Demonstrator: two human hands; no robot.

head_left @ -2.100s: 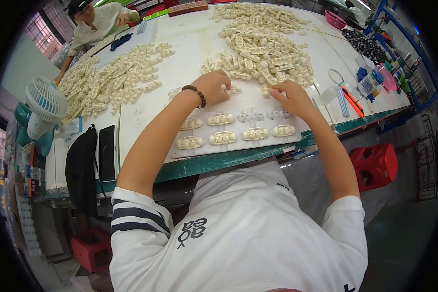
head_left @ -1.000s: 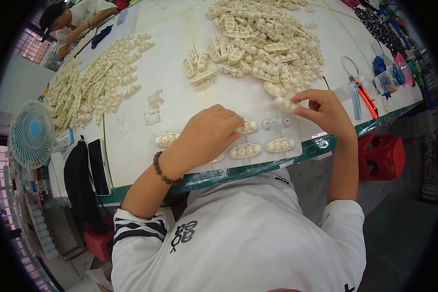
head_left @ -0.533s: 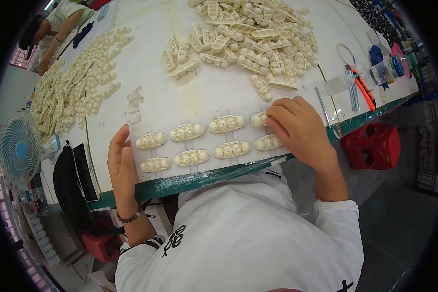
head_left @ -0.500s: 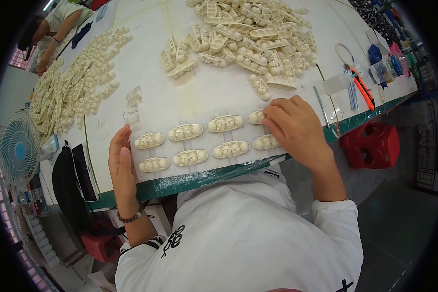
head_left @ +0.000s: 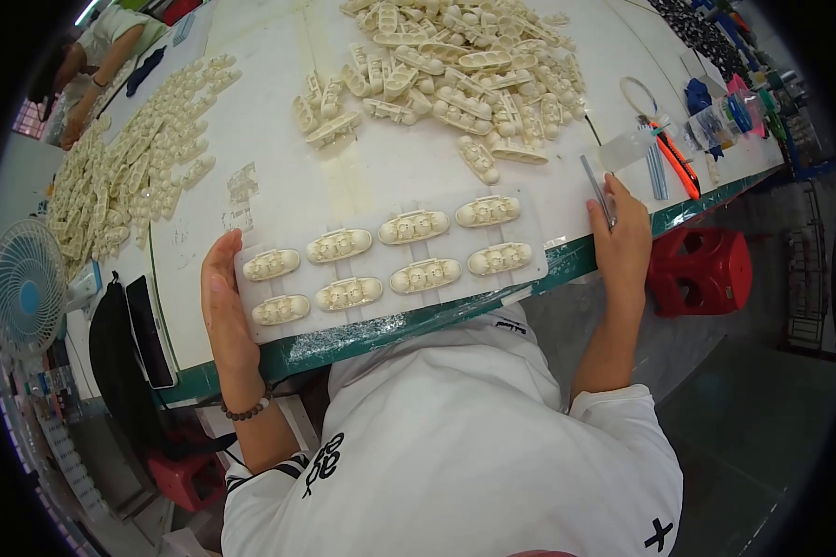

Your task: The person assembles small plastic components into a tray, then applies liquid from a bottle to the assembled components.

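A pale board (head_left: 378, 265) lies at the near edge of the table (head_left: 269, 107). By the board's left edge, the left hand (head_left: 228, 297) is half open, empty; the right hand (head_left: 625, 232), half open, meets a grey strip (head_left: 595, 186), hold unclear. The board carries eight cream pieces (head_left: 414, 226).

- Board (head_left: 534, 227) at table's (head_left: 269, 93) near edge, eight parts (head_left: 414, 226) in two rows on it
- Heap (head_left: 478, 88) behind board
- Phone (head_left: 150, 331) left of board
- Knife (head_left: 680, 169) at right, beside what may be a bottle (head_left: 625, 154)
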